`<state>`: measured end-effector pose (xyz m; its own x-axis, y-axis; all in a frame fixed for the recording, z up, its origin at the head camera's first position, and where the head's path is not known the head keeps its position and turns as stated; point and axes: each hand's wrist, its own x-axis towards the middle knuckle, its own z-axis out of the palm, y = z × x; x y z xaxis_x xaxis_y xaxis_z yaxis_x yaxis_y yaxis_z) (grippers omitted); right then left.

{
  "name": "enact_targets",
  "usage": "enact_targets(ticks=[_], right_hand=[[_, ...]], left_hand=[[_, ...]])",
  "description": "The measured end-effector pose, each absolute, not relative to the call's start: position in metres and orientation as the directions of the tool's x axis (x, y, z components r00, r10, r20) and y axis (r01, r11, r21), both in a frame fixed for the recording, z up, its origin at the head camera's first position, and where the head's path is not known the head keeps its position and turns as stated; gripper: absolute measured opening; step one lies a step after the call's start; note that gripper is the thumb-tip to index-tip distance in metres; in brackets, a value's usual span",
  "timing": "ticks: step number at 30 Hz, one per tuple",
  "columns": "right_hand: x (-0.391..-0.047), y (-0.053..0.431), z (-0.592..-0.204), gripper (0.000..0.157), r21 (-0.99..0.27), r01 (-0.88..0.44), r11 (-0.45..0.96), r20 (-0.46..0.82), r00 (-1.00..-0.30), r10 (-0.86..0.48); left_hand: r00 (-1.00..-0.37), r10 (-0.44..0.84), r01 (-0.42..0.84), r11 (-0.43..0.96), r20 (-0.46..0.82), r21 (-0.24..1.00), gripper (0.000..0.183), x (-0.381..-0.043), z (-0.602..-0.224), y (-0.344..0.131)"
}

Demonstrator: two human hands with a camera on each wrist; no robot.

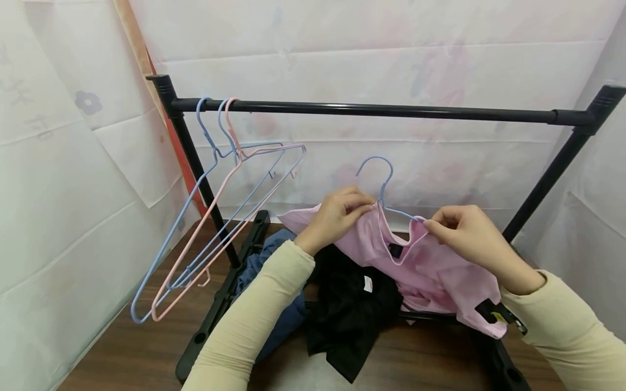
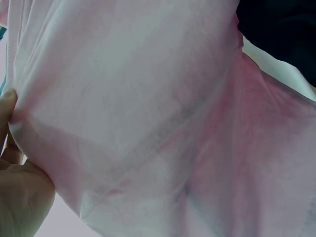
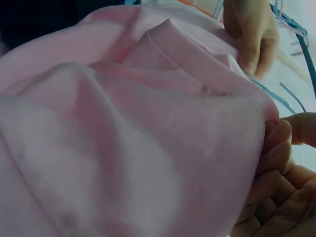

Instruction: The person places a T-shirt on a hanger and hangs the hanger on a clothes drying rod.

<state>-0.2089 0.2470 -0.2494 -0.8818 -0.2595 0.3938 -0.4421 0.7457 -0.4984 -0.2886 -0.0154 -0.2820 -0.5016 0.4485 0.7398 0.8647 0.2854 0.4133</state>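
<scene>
A pink T-shirt (image 1: 430,271) hangs between both hands, its neckline facing up around a light blue clothes hanger (image 1: 391,171). The hanger's hook and one sloping arm show above the collar; the rest is hidden by cloth. My left hand (image 1: 337,214) pinches the shirt beside the base of the hook. On the other side of the neck opening, my right hand (image 1: 464,236) pinches the shirt near the hanger's visible arm. In the right wrist view, the ribbed collar (image 3: 212,66) runs toward the right fingertips. Pink cloth fills most of the left wrist view.
A black rack bar (image 1: 371,110) crosses above the hands. Blue and pink hangers (image 1: 227,184) hang at its left end. Below lie a black garment (image 1: 352,304) and a blue garment (image 1: 283,326), across the rack's base and brown table (image 1: 415,358).
</scene>
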Motion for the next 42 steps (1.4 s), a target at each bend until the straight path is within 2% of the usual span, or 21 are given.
enact_targets(ticks=[8,14,21,25,29,36,39,42], right_hand=[[-0.209,0.244,-0.249,0.03,-0.478,-0.427,0.767,0.369,-0.891,-0.266],[-0.209,0.257,-0.242,0.028,-0.503,-0.384,0.774,0.314,-0.916,-0.25],[-0.209,0.273,-0.24,0.016,-0.555,-0.423,0.717,0.423,-0.885,-0.195],[-0.209,0.286,-0.243,0.013,-0.519,-0.449,0.727,0.457,-0.865,-0.208],[-0.209,0.297,-0.248,0.015,-0.474,-0.435,0.765,0.428,-0.874,-0.231],[-0.214,0.304,-0.258,0.03,-0.417,-0.482,0.77,0.309,-0.872,-0.379],[-0.216,0.301,-0.258,0.033,-0.404,-0.461,0.79,0.249,-0.887,-0.39],[-0.214,0.297,-0.258,0.031,-0.394,-0.458,0.797,0.251,-0.888,-0.386]], left_hand=[[-0.492,0.451,0.871,0.269,0.745,0.412,0.013,-0.289,-0.283,-0.016],[-0.511,0.443,0.859,0.273,0.736,0.432,0.013,-0.29,-0.285,-0.017],[-0.515,0.435,0.857,0.273,0.739,0.436,0.013,-0.291,-0.286,-0.017],[-0.514,0.433,0.858,0.27,0.74,0.437,0.013,-0.292,-0.286,-0.018],[-0.511,0.431,0.859,0.268,0.743,0.435,0.013,-0.293,-0.286,-0.018],[-0.52,0.432,0.854,0.261,0.737,0.45,0.014,-0.292,-0.286,-0.018],[-0.519,0.432,0.855,0.258,0.738,0.451,0.014,-0.292,-0.286,-0.018],[-0.518,0.431,0.855,0.257,0.739,0.45,0.013,-0.292,-0.286,-0.018]])
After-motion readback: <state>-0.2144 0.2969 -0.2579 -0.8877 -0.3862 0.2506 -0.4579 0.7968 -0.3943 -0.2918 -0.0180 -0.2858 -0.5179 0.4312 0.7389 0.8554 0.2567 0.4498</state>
